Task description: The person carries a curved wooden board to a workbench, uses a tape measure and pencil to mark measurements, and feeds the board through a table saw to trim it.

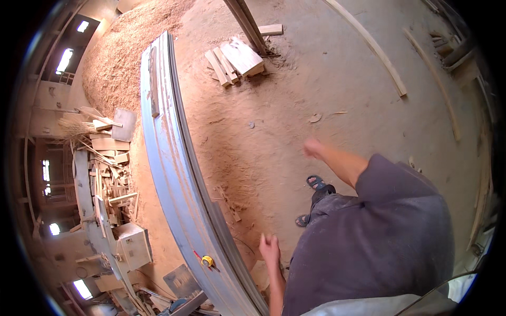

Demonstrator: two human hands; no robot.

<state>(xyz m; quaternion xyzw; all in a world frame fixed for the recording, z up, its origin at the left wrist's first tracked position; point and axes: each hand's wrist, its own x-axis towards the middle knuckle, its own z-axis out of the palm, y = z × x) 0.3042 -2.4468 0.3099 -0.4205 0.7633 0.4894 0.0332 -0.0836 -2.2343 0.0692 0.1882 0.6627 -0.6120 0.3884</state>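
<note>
My left hand (270, 248) hangs low beside the long grey-blue bench (176, 174), apart from it. Its fingers look curled in, and nothing shows in them. My right hand (313, 148) is out in front of my body over the dusty floor, smeared by motion, so its fingers do not read clearly. No object shows at it. On the bench top lies a yellow tape measure (207, 260), with a thin red pencil-like stick (197, 255) beside it. Toward the bench's far end rests a narrow dark wooden strip (154, 79).
A stack of cut boards (240, 58) sits on the floor by a post (245, 23). Beyond the bench are a sawdust heap (118, 58), piled wood offcuts (110, 168) and a wooden box (133, 246). Long timber strips (374, 47) lie on the floor at right.
</note>
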